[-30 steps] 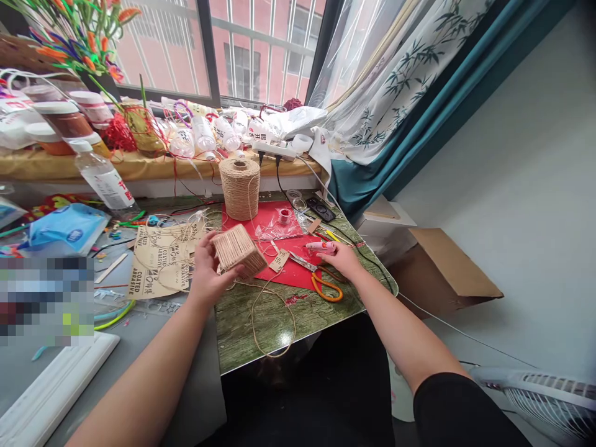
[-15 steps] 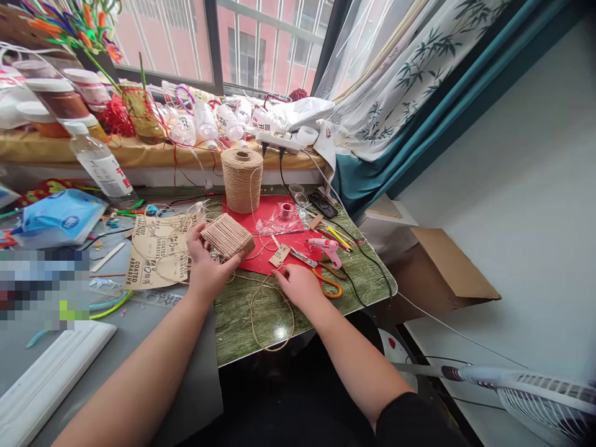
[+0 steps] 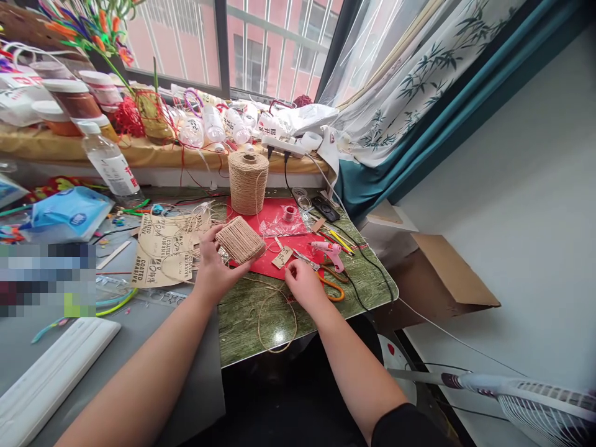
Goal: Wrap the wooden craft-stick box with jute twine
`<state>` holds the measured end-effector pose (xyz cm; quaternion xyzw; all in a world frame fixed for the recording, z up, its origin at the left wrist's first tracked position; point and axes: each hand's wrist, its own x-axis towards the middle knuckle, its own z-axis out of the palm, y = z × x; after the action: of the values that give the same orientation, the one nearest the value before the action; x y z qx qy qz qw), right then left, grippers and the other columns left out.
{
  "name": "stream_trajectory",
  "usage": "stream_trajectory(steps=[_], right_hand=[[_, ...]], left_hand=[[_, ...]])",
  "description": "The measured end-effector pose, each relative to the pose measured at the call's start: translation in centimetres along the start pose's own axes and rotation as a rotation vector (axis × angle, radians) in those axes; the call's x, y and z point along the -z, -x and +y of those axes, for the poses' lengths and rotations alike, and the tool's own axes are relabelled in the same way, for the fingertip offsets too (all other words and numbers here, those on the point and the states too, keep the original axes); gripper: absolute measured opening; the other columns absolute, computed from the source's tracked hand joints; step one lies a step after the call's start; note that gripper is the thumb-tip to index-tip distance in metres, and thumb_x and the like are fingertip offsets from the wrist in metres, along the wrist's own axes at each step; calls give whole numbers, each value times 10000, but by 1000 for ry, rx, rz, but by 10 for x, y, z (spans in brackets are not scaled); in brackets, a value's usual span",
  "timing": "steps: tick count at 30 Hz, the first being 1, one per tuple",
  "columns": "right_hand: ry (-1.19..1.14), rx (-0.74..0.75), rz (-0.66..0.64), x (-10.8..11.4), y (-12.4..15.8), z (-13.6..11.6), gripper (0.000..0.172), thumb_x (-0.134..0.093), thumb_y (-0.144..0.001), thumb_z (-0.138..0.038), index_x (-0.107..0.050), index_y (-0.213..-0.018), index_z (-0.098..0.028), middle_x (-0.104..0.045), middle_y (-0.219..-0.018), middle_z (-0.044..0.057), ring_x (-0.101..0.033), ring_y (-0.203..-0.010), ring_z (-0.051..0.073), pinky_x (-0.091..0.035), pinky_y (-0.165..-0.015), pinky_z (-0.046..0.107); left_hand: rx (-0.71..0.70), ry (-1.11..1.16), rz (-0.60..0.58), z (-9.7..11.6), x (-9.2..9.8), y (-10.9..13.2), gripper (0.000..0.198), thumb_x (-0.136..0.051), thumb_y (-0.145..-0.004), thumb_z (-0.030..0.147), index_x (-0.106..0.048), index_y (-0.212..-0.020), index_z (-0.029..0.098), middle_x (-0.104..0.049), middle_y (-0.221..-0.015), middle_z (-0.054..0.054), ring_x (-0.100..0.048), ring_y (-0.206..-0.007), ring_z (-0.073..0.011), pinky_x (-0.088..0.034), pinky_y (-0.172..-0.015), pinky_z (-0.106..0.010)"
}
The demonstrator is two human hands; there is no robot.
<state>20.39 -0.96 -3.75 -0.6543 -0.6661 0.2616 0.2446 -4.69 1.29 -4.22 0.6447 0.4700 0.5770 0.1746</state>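
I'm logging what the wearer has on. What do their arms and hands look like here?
Both forearms are bare. The left hand and right hand wear no gloves, rings or watch that I can see. A black sleeve covers the right upper arm.

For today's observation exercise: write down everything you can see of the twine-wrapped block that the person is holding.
The twine-wrapped block is a boxy shape covered all over in tan jute-like twine laid in tight parallel rows. The left hand grips it from below and from its left side, tilted, just above the green table at the edge of the red mat. Loose twine lies looped on the table below it; whether that strand joins the block cannot be told. The right hand does not touch it.
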Motion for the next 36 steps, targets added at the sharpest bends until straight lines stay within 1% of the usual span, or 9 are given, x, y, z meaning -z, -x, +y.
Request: stream_trajectory(steps=[4, 6, 8, 12, 17, 20, 23, 28, 36], right_hand=[[-788, 3, 63, 16, 26, 11, 224, -790, -840, -389, -659, -874, -211, -729, -786, 20, -690, -730, 186, -558, -744, 324], [-1032, -63, 86, 25, 40, 12, 294, -863, -784, -368, -704, -974, -211, -746, -810, 12, -707, -747, 175, -581, -796, 338], [-1150, -143, 65, 31, 52, 12, 330, -900, -753, -355, -742, -999, -203, -757, -816, 17, -714, -749, 165, -591, -808, 336], [-1235, -263, -1, 25, 65, 11, 281, -924, -724, -365, -765, -862, -179, -726, -730, 6, -674, -652, 133, -578, -688, 286], [-1210, -240, 16, 12, 56, 4, 301, -909, -735, -399, -749, -838, -165, -718, -707, 8, -635, -599, 115, -544, -611, 253], [-1231, -246, 24, 13, 47, -2, 306, -891, -731, -409, -707, -793, -173, -701, -671, 0, -625, -563, 123, -529, -566, 257], [-1233, -256, 19, 14, 43, -4, 276, -856, -745, -379, -661, -754, -184, -670, -623, -20, -602, -519, 120, -503, -518, 247], [-1227, -274, -3, 10, 43, -5, 283, -803, -791, -372, -596, -706, -199, -640, -581, -34, -578, -484, 117, -489, -489, 242], [-1252, -269, -6, 10, 37, -11, 274, -778, -807, -365, -582, -695, -211, -619, -567, -43, -564, -474, 119, -486, -495, 252]], left_hand=[[66, -11, -209, 9, -2, 6, 1053, -921, -686, 514, -318, -1527, 323, -407, -1516, -142, -502, -1380, -372, -562, -1031, -549], [19, -79, -317, 18, -6, 10, 1054, -924, -666, 556, -342, -1515, 325, -435, -1474, -134, -491, -1384, -386, -544, -1053, -574], [-32, -158, -412, 26, -10, 14, 1069, -930, -636, 602, -367, -1503, 329, -456, -1434, -126, -501, -1367, -392, -510, -1095, -607], [-74, -253, -501, 34, -13, 16, 1080, -915, -612, 678, -396, -1481, 302, -465, -1416, -139, -514, -1356, -391, -474, -1144, -621], [-251, -283, -524, 43, -10, 6, 1058, -900, -657, 665, -395, -1505, 284, -356, -1608, -183, -368, -1506, -428, -364, -1216, -658], [-381, -315, -562, 58, -13, -3, 867, -850, -777, 582, -443, -1486, 295, -469, -1567, -163, -447, -1453, -401, -367, -1196, -646], [-430, -334, -670, 69, -19, -11, 704, -785, -862, 491, -488, -1461, 272, -606, -1437, -144, -559, -1339, -361, -429, -1138, -593], [-501, -362, -720, 68, -26, -11, 475, -700, -932, 385, -581, -1377, 270, -671, -1358, -107, -593, -1298, -326, -455, -1111, -543], [-538, -391, -687, 63, -29, -8, 446, -703, -915, 327, -628, -1355, 327, -702, -1326, -71, -590, -1294, -324, -451, -1087, -535]])
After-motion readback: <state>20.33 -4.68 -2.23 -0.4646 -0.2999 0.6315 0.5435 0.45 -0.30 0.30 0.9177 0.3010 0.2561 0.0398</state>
